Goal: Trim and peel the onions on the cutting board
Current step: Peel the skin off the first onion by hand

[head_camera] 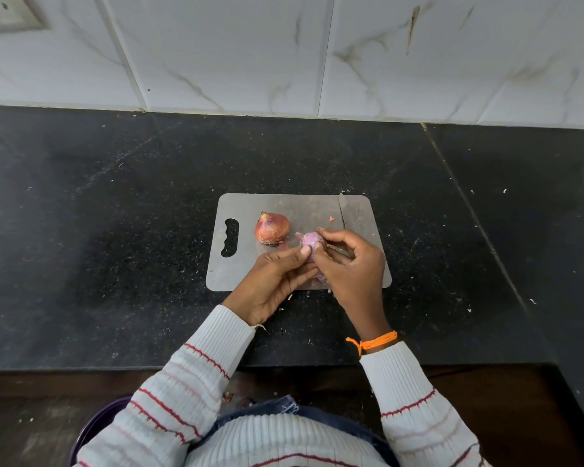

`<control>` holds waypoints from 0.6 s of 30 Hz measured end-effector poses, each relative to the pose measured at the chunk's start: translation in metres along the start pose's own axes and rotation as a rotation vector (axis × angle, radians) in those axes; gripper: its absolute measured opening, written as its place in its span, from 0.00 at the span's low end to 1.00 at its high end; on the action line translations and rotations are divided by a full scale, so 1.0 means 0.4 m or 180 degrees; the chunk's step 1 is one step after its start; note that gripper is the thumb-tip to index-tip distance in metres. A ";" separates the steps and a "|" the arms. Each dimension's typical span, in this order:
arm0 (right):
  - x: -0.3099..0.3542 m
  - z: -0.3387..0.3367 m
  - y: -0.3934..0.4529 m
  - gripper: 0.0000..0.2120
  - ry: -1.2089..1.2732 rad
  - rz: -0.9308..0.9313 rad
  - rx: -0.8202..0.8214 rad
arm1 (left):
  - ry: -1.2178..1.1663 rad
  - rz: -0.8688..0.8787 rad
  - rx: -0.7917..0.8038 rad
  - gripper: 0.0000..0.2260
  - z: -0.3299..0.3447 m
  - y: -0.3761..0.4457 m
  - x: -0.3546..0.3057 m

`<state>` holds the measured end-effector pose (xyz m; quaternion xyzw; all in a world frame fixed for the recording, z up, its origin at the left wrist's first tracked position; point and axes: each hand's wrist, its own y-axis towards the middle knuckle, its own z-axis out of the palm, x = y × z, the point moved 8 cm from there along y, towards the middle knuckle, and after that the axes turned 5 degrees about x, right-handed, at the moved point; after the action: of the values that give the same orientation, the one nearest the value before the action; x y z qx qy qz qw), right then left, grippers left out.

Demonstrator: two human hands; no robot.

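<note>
From the head view, looking down over the person's arms, the half-peeled onion (311, 243) is held just above the near right part of the cutting board (236, 274), caught between both hands. The left hand (277, 281) comes at it from the near left, thumb laid over the pale purple flesh and fingers curled underneath, so that grip is closed round the bulb. The right hand (349, 261) comes from the right, its fingertips pinching at the onion's far right side, where a flap of skin seems to lift; I cannot make out exactly how much skin it has. The onion's bared face points away from the person, toward the wall, and loose skin hangs below between the hands. I'd judge the next pull runs rightward and toward the body, the left hand turning the bulb. The second onion (271, 228), skin on, sits on the board just left of the hands, nearer the left one. The knife (343, 210) lies along the board's far right, beyond the right hand, on the dark bench (115, 230).
</note>
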<state>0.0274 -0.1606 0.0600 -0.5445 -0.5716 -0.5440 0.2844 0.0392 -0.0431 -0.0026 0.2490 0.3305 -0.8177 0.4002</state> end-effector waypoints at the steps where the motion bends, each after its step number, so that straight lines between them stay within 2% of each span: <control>1: 0.001 0.000 0.000 0.11 -0.0020 -0.0029 -0.0007 | 0.0012 -0.0011 -0.0014 0.12 -0.001 -0.001 0.001; 6: 0.004 -0.005 0.005 0.09 -0.0169 -0.0129 0.0006 | 0.0091 -0.0049 -0.0062 0.09 -0.001 -0.003 0.002; 8: 0.001 -0.014 0.009 0.09 -0.0206 -0.0126 -0.0015 | 0.0136 -0.0032 -0.0069 0.10 0.003 -0.006 -0.002; 14: -0.024 -0.031 0.008 0.07 0.0006 0.0155 -0.0188 | -0.0048 -0.0037 -0.0085 0.09 0.005 -0.007 -0.009; 18: 0.003 -0.018 0.002 0.05 -0.0105 -0.0109 -0.0063 | -0.0072 0.0032 -0.0118 0.06 0.003 -0.003 -0.013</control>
<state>0.0259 -0.1671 0.0632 -0.5463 -0.5801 -0.5453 0.2602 0.0409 -0.0407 0.0022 0.2339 0.3397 -0.8122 0.4126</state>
